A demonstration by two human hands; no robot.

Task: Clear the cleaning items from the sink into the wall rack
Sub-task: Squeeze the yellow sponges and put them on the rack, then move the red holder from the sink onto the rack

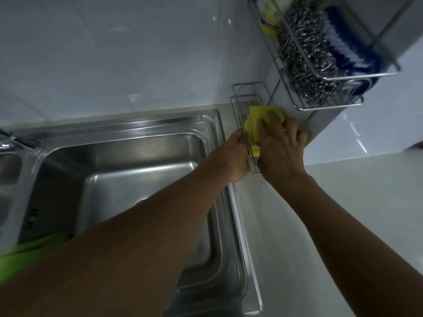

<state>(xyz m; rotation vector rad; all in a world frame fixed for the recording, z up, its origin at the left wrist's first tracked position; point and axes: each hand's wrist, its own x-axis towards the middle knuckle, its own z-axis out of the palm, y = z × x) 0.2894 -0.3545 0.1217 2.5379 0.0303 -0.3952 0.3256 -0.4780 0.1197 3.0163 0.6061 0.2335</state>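
A folded yellow cloth (254,117) lies in the lower tier (242,97) of the wire wall rack, right of the steel sink (142,161). My right hand (282,149) presses flat on top of the cloth, fingers spread over it. My left hand (238,154) grips the cloth's near left edge at the rack's front wire. The upper tier (357,75) holds a steel wool scourer (304,53), a blue and white brush (343,44) and a yellow bottle (269,17). A green cloth (29,250) shows at the sink's near left, partly hidden by my left forearm.
A tap (20,143) stands at the sink's left with a second bowl (9,170) beyond it. White tiled wall rises behind. Pale countertop (343,202) stretches to the right of the sink.
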